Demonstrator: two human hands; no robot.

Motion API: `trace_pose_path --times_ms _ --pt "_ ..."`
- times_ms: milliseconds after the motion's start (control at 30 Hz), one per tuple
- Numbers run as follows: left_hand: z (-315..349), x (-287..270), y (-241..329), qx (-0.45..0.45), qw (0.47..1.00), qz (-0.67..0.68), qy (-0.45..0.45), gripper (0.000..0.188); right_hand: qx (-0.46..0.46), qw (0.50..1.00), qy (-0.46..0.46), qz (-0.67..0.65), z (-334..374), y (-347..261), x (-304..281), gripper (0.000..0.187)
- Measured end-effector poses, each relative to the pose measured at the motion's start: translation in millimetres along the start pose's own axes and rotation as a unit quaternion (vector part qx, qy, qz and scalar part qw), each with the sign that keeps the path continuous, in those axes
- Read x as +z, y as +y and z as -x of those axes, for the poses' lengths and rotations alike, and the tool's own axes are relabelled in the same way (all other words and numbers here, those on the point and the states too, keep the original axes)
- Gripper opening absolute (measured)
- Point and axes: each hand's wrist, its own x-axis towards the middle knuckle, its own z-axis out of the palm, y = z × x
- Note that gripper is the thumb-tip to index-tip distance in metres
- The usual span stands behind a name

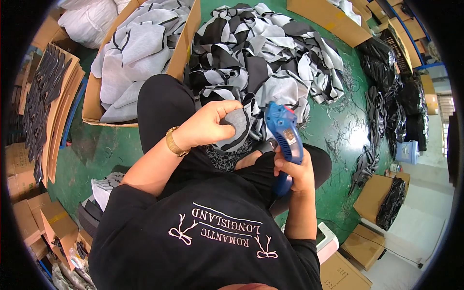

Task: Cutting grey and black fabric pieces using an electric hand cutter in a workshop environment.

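Observation:
My left hand [207, 124] is closed, pinching a grey fabric piece with black edging [238, 126] between thumb and forefinger over my lap. My right hand [298, 173] wraps round the curved handle of a blue handheld power tool [286, 131]. A red part shows near the tool's head, which is up beside the fabric piece, a little to its right; they appear apart. Just beyond both hands lies a big heap of grey and black fabric pieces [263, 53] on the floor. Dark thread scraps [224, 159] are gathered below the held piece, between my legs.
A large cardboard box [186, 43] filled with grey fabric pieces stands at my front left. Loose threads [338, 140] litter the green floor to the right. Black plastic bags [382, 63] line the right side. Stacked cardboard sheets [65, 101] carry dark strips at the left.

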Motion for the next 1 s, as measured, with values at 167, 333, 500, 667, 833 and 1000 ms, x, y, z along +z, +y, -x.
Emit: trace_pose_path --times_ms 167,333,500,667,833,1000 --pt "0 4 2 -0.018 0.995 0.1 0.025 0.036 -0.02 1.0 0.017 -0.011 -2 -2 -2 0.039" --pt "-5 6 -4 -0.028 0.992 0.112 0.044 0.037 -0.025 0.999 0.032 -0.007 -3 1 -4 0.038" --pt "-6 9 -8 -0.045 0.987 0.151 0.021 0.038 -0.041 0.998 0.051 0.01 -5 -5 1 0.037" --pt "-7 38 -39 -0.002 0.963 0.269 -0.009 0.029 -0.096 0.981 0.096 0.137 -26 -6 24 0.04" --pt "-15 29 -44 -0.168 0.911 0.372 -0.056 0.067 -0.103 0.957 0.108 0.25 -27 -2 30 0.038" --pt "-33 2 -57 -0.302 0.918 0.255 -0.016 0.08 -0.119 0.938 0.111 0.308 -19 0 38 0.04"
